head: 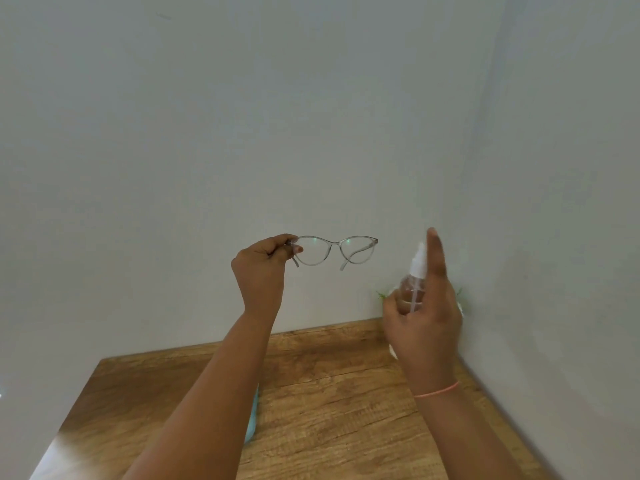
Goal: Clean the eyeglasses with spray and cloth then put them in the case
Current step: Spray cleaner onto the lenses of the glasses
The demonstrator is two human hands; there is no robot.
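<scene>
Showing 1 pr. of clear, pale-grey plastic cat-eye eyeglasses [334, 250], 1 small clear plastic spray bottle [412, 282] w/ white nozzle, 1 light-blue cloth [252, 420], 1 brown wood-grain table [329, 393] and 2 hands. The left hand [259, 268] holds the eyeglasses in the air before the grey wall [242, 116], above the table's far edge; its fingers [297, 250] pinch the frame at one outer corner. Frame level, 2 lenses facing the camera, each w/ a small greenish glint; 2 temple arms hang down behind. The right hand [424, 313] grips the spray bottle upright, just right of the eyeglasses and apart from them: fingers curled round the body, index finger [435, 251] straight up beside the nozzle. 1 pink thread bracelet [437, 390] circles the right wrist. The cloth lies on the table, mostly hidden by the left forearm. Sth. green-and-white behind the right hand: cannot tell what.
</scene>
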